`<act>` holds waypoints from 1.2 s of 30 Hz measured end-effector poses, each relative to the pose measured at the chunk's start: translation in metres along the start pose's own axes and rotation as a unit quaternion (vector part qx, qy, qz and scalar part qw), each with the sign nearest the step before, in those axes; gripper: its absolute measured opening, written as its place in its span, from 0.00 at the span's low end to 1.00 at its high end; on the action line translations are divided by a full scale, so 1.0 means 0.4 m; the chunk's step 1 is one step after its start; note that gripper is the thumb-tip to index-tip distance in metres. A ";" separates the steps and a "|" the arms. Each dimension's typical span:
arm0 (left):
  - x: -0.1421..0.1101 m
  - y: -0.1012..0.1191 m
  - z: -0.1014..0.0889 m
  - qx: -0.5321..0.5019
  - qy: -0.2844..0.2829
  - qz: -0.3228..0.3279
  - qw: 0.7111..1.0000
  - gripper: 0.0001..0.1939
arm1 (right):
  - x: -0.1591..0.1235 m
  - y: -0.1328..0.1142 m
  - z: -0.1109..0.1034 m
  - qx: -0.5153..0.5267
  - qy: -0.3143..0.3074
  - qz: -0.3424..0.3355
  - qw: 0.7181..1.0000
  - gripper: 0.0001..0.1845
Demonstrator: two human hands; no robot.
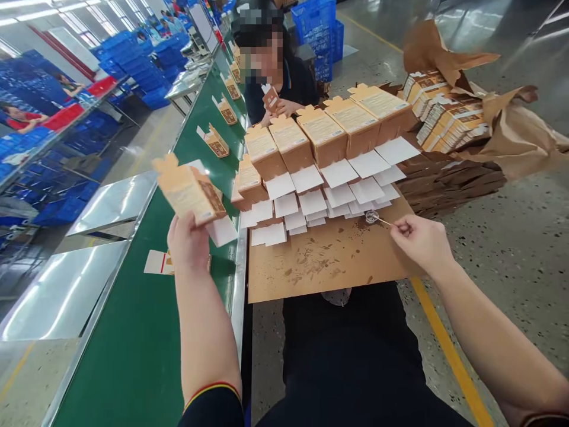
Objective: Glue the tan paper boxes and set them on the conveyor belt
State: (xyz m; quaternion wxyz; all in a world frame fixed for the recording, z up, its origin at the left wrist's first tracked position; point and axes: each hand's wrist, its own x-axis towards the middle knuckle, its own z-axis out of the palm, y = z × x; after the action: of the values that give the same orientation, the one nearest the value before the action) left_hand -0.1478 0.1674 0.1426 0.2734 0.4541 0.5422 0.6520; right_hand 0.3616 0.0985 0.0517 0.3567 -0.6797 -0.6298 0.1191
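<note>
My left hand (pixel 189 240) grips an open carton (pixel 189 193) with tan and brown printing, holding it up over the green conveyor belt; its white flap hangs down at the right. Between the fingertips of my right hand (pixel 413 237) is pinched a thin stick with a round, wire-like end (pixel 372 217). That end hovers or rests near the white flaps of the stacked cartons; contact is unclear. The stacked cartons (pixel 326 133) lie in rows on a brown cardboard sheet (pixel 284 284), with their white flaps (pixel 306 178) toward me.
Along the green belt (pixel 133 356) stand several open cartons (pixel 216 142). Across the stack, a person (pixel 284 77) holds a small carton. Bundled flat cartons (pixel 453 115) lie in torn brown paper (pixel 520 136) at right. Blue crates (pixel 313 26) stand behind; metal tables (pixel 66 284) adjoin the belt.
</note>
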 end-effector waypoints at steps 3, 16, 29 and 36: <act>-0.166 0.020 -0.045 -0.088 -0.039 -0.090 0.991 0.29 | 0.062 0.012 0.023 -0.031 -0.053 -0.030 0.998 0.18; -0.501 -0.119 0.021 -0.114 -0.027 -0.274 0.955 0.39 | 0.022 -0.013 0.022 0.045 -0.046 -0.065 0.996 0.10; -0.530 -0.203 0.068 -0.071 0.014 -0.252 0.965 0.42 | -0.309 -0.231 0.286 0.188 -0.221 -0.219 0.931 0.13; -0.528 -0.197 0.068 -0.058 0.006 -0.244 0.968 0.42 | -0.293 -0.208 0.290 0.145 -0.238 -0.225 0.934 0.15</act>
State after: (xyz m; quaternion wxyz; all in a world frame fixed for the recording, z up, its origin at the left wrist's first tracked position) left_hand -0.0419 0.0211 0.0049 0.4465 0.2875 0.5998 0.5985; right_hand 0.2055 0.0229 -0.0125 0.3086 -0.4127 -0.8084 0.2844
